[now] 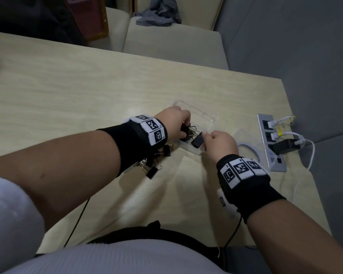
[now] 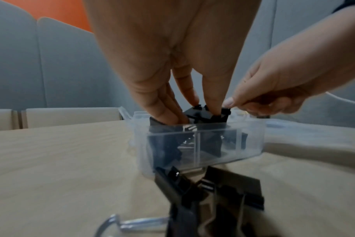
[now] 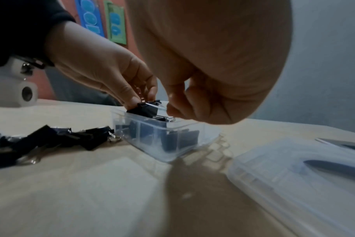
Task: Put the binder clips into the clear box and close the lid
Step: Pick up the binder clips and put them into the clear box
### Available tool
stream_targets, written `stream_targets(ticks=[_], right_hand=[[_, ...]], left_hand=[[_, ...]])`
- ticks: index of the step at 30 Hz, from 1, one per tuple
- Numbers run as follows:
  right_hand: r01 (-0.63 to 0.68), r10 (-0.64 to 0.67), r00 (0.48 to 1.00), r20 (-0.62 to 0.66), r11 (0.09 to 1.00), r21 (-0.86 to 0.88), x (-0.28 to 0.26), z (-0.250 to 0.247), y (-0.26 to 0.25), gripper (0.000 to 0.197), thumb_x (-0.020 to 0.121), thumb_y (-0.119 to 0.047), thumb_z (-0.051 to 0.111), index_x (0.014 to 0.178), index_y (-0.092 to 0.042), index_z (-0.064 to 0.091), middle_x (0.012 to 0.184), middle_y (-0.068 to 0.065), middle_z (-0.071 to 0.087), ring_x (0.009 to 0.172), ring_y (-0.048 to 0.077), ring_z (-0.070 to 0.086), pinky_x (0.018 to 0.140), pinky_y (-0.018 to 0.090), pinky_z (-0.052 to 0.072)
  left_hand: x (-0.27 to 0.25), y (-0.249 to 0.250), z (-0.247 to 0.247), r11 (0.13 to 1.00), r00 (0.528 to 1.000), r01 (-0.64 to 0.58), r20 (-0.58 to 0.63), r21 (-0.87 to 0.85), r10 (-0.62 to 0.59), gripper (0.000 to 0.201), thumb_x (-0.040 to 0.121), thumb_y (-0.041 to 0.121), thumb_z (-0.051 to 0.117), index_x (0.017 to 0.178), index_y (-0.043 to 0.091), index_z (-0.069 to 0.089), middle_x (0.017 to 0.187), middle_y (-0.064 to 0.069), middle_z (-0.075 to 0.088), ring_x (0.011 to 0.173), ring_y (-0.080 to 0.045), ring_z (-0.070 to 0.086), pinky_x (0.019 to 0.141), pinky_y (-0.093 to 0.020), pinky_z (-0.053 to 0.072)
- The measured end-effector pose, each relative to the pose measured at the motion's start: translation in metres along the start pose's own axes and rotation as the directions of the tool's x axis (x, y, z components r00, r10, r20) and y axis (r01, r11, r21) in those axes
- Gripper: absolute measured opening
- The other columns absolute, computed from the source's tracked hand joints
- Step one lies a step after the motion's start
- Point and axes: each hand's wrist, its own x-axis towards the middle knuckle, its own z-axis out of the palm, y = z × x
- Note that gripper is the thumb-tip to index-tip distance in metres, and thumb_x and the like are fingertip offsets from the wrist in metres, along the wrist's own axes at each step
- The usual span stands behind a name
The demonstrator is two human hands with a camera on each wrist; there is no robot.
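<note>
The clear box (image 1: 204, 120), lidless and see-through, sat at frame centre on the worktop (image 1: 67, 91), holding several black binder clips (image 3: 172, 139). The left hand (image 1: 176, 123) pinched a clip (image 1: 185, 130) over the box; the right hand (image 1: 220, 143) pinched another (image 1: 197, 142). The lid (image 3: 294, 173) lay separately at right. A loose clip pile (image 1: 156, 161), count unclear, lay left of the box. One socket strip (image 1: 269, 139) sat at right.
</note>
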Motion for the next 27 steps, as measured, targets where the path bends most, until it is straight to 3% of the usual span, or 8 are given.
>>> stream_targets(ticks=[4, 7, 10, 14, 18, 24, 27], right_hand=[[0.018, -0.020, 0.999, -0.025, 0.998, -0.066, -0.004, 0.005, -0.003, 0.020, 0.090, -0.035, 0.055, 0.092, -0.015, 0.054, 0.086, 0.004, 0.062, 0.081, 0.028, 0.057, 0.065, 0.031, 0.039], [0.136, -0.138, 0.990, -0.011, 0.984, -0.116, -0.006, 0.009, -0.002, 0.015, 0.090, -0.028, 0.055, 0.102, -0.020, 0.058, 0.099, 0.005, 0.060, 0.088, 0.028, 0.059, 0.070, 0.032, 0.044], [0.170, -0.168, 0.985, 0.026, 0.969, -0.180, -0.005, 0.009, 0.000, 0.016, 0.091, -0.030, 0.053, 0.097, -0.021, 0.064, 0.107, 0.009, 0.057, 0.089, 0.028, 0.058, 0.071, 0.031, 0.043], [0.164, -0.160, 0.986, 0.037, 0.964, -0.209, -0.007, 0.009, 0.001, 0.014, 0.091, -0.030, 0.055, 0.093, -0.019, 0.065, 0.109, 0.010, 0.055, 0.080, 0.025, 0.054, 0.068, 0.030, 0.042], [0.165, -0.158, 0.986, 0.049, 0.959, -0.231, -0.010, 0.011, 0.000, 0.010, 0.091, -0.025, 0.055, 0.091, -0.019, 0.063, 0.111, 0.012, 0.055, 0.088, 0.030, 0.059, 0.069, 0.031, 0.043], [0.198, -0.198, 0.980, 0.015, 0.969, -0.150, -0.018, 0.009, -0.003, 0.014, 0.090, -0.027, 0.053, 0.099, -0.018, 0.059, 0.107, 0.008, 0.059, 0.089, 0.028, 0.059, 0.072, 0.033, 0.046], [0.362, -0.364, 0.931, 0.003, 0.924, -0.127, -0.036, 0.014, -0.004, 0.015, 0.091, -0.025, 0.051, 0.102, -0.019, 0.058, 0.105, 0.003, 0.056, 0.090, 0.023, 0.057, 0.074, 0.034, 0.047]], left_hand=[[-0.004, -0.003, 0.001, 0.995, 0.999, -0.050, 0.022, 0.088, 0.049, 0.036, 0.082, 0.019, 0.067, 0.116, 0.017, 0.058, 0.116, -0.009, 0.056, 0.104, -0.029, 0.059, 0.081, -0.033, 0.046], [-0.003, 0.000, -0.001, 0.984, 0.996, -0.083, 0.035, 0.155, 0.079, 0.037, 0.084, 0.017, 0.062, 0.121, 0.018, 0.056, 0.115, -0.008, 0.058, 0.104, -0.030, 0.059, 0.079, -0.036, 0.047], [-0.001, 0.005, 0.001, 0.962, 0.992, -0.121, 0.066, 0.243, 0.108, 0.042, 0.085, 0.013, 0.059, 0.126, 0.021, 0.053, 0.114, -0.009, 0.059, 0.104, -0.031, 0.060, 0.074, -0.034, 0.044], [0.002, 0.010, 0.003, 0.924, 0.989, -0.138, 0.090, 0.356, 0.113, 0.034, 0.089, 0.017, 0.054, 0.123, 0.018, 0.059, 0.111, -0.010, 0.061, 0.103, -0.033, 0.061, 0.068, -0.031, 0.038], [0.003, 0.013, 0.008, 0.880, 0.990, -0.138, 0.095, 0.454, 0.106, 0.028, 0.091, 0.021, 0.052, 0.118, 0.015, 0.059, 0.110, -0.011, 0.061, 0.100, -0.034, 0.062, 0.067, -0.034, 0.040], [-0.005, 0.000, 0.004, 0.928, 0.997, -0.075, 0.009, 0.366, 0.077, 0.042, 0.086, 0.042, 0.059, 0.124, 0.025, 0.055, 0.120, -0.006, 0.057, 0.109, -0.031, 0.058, 0.083, -0.039, 0.045], [-0.015, -0.015, -0.008, 0.975, 0.996, -0.016, -0.081, 0.222, 0.035, 0.035, 0.088, 0.042, 0.056, 0.120, 0.025, 0.055, 0.117, -0.004, 0.057, 0.105, -0.029, 0.059, 0.083, -0.039, 0.048]])
